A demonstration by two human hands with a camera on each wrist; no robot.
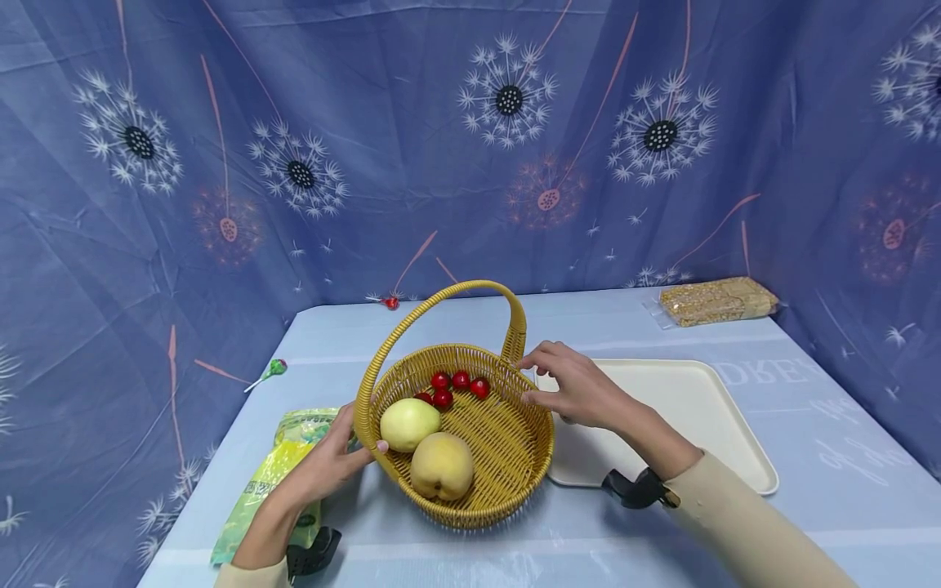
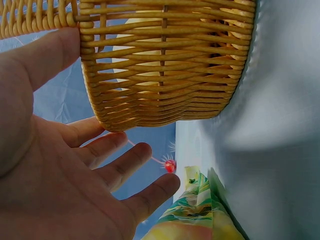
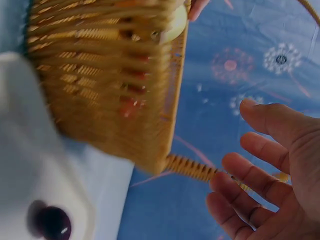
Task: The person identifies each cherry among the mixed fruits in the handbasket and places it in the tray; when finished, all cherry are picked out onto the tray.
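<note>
A yellow woven basket (image 1: 470,514) with a tall handle (image 1: 459,287) stands on the table. It holds a pale green-yellow fruit (image 1: 409,425), a yellow peach-like fruit (image 1: 442,467) and several red cherries (image 1: 479,387). At its left side, my left hand (image 1: 340,457) touches the rim by the handle's base with the thumb; the other fingers extend along the outside wall. My right hand (image 1: 577,382) is beside the handle's other base with fingers spread and loosely bent, holding nothing. A dark cherry (image 3: 54,222) lies on the white tray (image 1: 662,384) under the right hand.
Left of the basket lies a green and yellow bag (image 1: 257,490), partly behind the left arm. A green lollipop (image 1: 275,367) and a red lollipop (image 1: 391,302) lie near the table's left and back edges. A wrapped, grainy snack pack (image 1: 716,301) is at the back right.
</note>
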